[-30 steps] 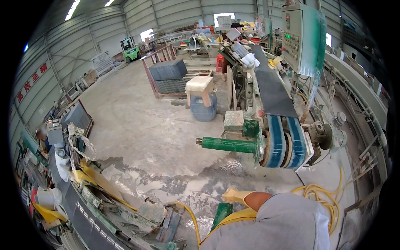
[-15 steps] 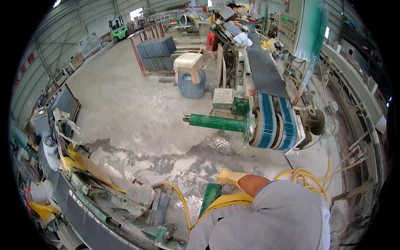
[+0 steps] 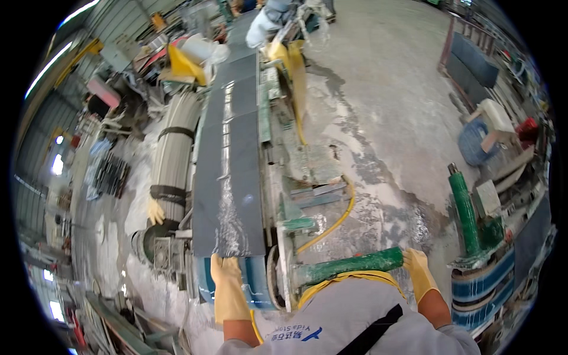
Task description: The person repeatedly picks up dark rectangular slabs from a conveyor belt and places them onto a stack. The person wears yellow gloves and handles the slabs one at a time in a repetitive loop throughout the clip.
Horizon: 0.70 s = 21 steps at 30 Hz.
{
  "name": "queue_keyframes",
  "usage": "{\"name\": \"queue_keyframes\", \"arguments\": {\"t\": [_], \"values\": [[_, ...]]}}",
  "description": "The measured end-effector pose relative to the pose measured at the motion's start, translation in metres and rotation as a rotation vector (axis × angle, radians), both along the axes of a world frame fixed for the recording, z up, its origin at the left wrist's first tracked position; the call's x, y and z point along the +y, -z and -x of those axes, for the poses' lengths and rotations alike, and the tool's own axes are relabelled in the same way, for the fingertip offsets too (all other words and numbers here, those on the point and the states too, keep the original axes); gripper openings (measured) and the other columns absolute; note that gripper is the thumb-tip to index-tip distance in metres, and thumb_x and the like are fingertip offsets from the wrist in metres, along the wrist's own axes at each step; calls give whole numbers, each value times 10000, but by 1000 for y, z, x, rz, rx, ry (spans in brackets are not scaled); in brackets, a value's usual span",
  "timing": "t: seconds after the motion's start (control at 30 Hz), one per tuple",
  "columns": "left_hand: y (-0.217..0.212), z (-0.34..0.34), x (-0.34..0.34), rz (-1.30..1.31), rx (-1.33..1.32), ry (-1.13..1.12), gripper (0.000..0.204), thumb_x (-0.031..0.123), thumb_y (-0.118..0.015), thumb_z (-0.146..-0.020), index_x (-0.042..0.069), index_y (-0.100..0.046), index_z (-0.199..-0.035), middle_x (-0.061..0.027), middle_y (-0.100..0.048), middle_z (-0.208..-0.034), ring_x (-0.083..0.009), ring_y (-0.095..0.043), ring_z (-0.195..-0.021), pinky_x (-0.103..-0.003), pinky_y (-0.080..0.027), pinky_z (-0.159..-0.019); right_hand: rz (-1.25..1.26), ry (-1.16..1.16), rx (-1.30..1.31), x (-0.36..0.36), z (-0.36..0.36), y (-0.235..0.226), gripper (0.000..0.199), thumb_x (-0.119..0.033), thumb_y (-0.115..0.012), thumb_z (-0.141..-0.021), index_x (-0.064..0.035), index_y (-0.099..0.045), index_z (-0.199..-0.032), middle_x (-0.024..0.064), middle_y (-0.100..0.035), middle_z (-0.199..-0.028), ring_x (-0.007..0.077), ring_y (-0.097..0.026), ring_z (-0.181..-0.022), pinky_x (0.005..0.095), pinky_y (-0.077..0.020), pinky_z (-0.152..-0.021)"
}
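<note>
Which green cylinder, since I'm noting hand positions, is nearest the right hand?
The lower, crosswise cylinder, its tip beside the right hand; the other cylinder is farther right, pointing away, beside blue belts.

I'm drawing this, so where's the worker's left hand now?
In the head view, the left hand is low and left of centre, at the near edge of the closest dark slab, over the blue belt.

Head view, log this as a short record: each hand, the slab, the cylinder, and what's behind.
Left hand: gloved, at the near edge of the dark slab; grip unclear
Right hand: gloved, beside the green cylinder's end; contact unclear
Slab: flat, wet-looking, blue belt showing past its near end
Cylinder: roughly horizontal, before the waist
Background: blue drum, right
</note>
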<state>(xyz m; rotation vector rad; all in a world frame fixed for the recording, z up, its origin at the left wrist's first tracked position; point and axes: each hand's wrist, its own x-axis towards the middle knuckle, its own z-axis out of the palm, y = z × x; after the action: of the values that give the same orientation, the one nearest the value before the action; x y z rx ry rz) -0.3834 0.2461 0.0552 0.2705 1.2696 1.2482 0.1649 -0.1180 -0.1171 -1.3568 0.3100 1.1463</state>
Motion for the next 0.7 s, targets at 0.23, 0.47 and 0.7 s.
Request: {"name": "queue_keyframes", "arguments": {"t": [0.23, 0.47, 0.7], "values": [[-28, -3, -29, 124, -171, -268, 525, 391, -323, -1089, 139, -452, -1532, -10, -388, -1625, -222, -329, -1499, -427, -235, -1206, 182, 31, -39, -38, 15, -17, 114, -162, -625, -989, -54, -616, -952, 91, -654, -813, 199, -575, -578, 334, -439, -484], [-99, -63, -3, -243, -171, -200, 586, 249, -549, -971, 54, -450, -1515, -100, -430, -1588, -280, -400, -1455, -475, -319, -1201, -101, 131, 50, -102, -11, -22, 117, -154, -661, -989, -42, -625, -989, 55, -637, -806, 160, -576, -581, 302, -428, -464], [-95, -45, 6, -212, -314, -107, 611, 61, -648, -790, -50, -536, -1380, -190, -598, -1409, -366, -592, -1268, -500, -500, -1100, 154, 46, -163, -57, 36, -63, 344, -275, -681, -991, -35, -648, -1236, 118, -743, -1060, 227, -708, -768, 328, -568, -628]]}}
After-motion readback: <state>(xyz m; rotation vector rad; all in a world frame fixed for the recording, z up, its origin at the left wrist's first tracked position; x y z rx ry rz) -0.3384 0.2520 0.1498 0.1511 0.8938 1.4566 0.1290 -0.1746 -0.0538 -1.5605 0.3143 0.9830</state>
